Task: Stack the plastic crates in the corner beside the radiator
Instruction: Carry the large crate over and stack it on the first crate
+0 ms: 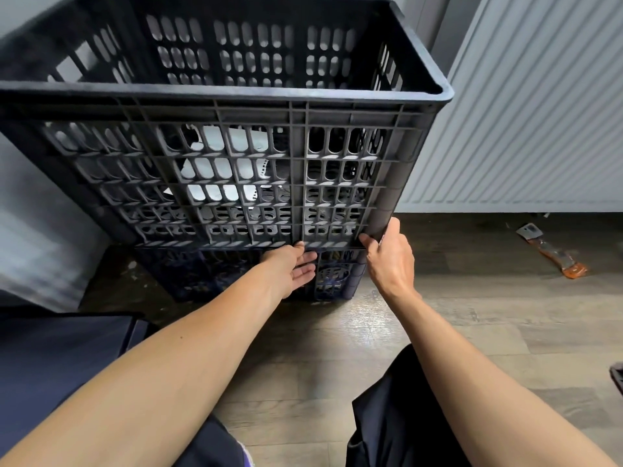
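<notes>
A large dark grey perforated plastic crate (215,106) fills the upper middle of the view, resting on a lower dark blue crate (215,274) on the floor in the corner. My right hand (391,257) pinches the upper crate's bottom right corner edge. My left hand (293,267) lies flat, fingers under the upper crate's bottom edge against the lower crate's front. White paper-like pieces show through the upper crate's holes. The white ribbed radiator (526,106) stands just right of the stack.
An orange-handled scraper (553,252) lies on the wood-look floor (438,332) below the radiator. A dark box-like object (64,358) sits at the lower left. A dark object's edge (617,375) pokes in at the right border. My dark-clothed knees are at the bottom.
</notes>
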Demonstrator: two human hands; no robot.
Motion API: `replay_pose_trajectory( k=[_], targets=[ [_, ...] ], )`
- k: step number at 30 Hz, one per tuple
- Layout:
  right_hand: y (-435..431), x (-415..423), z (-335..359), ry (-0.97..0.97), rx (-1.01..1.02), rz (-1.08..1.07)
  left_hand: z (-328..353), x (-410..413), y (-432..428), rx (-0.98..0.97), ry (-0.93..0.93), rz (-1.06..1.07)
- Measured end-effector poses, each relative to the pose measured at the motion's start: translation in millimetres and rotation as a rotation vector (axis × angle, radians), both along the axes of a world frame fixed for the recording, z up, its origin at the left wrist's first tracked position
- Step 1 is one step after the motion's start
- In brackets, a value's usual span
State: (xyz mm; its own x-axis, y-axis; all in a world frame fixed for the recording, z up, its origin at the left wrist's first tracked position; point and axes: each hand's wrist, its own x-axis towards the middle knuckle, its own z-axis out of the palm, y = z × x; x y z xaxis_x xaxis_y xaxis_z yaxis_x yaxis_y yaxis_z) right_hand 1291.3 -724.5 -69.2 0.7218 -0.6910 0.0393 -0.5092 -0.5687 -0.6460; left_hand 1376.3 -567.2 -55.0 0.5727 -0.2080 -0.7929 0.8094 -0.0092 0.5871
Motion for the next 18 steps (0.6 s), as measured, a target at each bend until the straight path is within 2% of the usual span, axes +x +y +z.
replay_pose_trajectory(
  k=[6, 9, 12, 15, 18],
  targets=[
    [21.7, -6.9, -1.2, 0.096, 0.064, -0.014, 1.4, -3.5, 3.9, 0.073, -0.047, -0.089],
    [31.4, -9.9, 0.2, 0.197, 0.047, -0.006, 3.1, -6.8, 5.0, 0.112, -0.077, -0.143],
    [32.0, -12.2, -0.1, 0.335, 0.131, -0.011, 3.6, -5.9, 16.4, 0.157, -0.092, -0.152],
    [45.8, -10.5, -6.4, 0.468, 0.137, 0.222, 3.5, 0.6, 37.2, 0.211, -0.102, -0.090],
    [75.5, -0.1, -5.0, 0.379, 0.116, 0.415, 3.5, 11.7, 64.2, 0.269, -0.119, 0.057]
  ],
)
